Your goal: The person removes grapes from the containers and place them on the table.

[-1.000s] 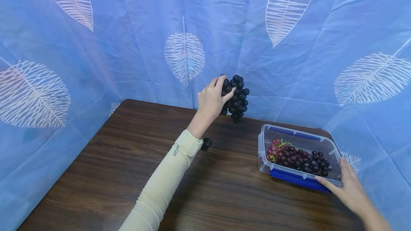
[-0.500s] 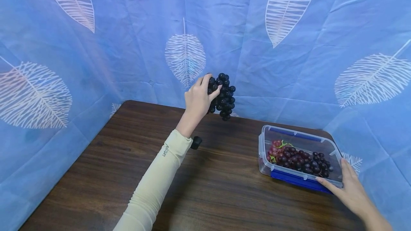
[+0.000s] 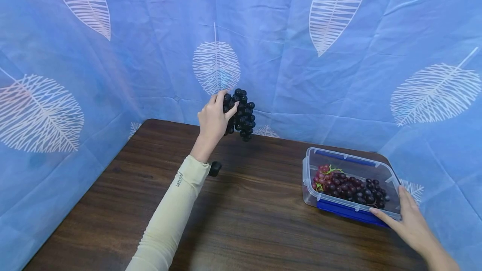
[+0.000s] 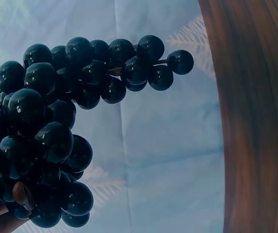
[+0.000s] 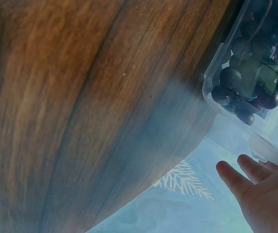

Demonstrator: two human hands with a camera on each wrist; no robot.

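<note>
A bunch of black grapes [image 3: 241, 114] hangs from my left hand [image 3: 212, 116], held above the table's back edge. My thumb lies across the near side of the bunch. In the left wrist view the glossy grapes [image 4: 41, 131] fill the left side, hiding most of the fingers. At the right, my right hand [image 3: 410, 221] rests on the corner of a clear plastic container [image 3: 310, 198] with blue clips, thumb at the front rim and fingers along the right end. Bunches of red grapes [image 3: 323, 175] and dark purple grapes [image 3: 354, 187] lie inside. Straight fingertips [image 5: 223, 170] show in the right wrist view.
The dark wooden table [image 3: 256, 229] reaches back to a blue leaf-patterned curtain [image 3: 260, 53], which also hangs along both sides. A small black device [image 3: 215, 169] sits at the left sleeve's cuff.
My left hand has moved to the left with the black grapes, away from the container. The right hand and container have stayed in place.
</note>
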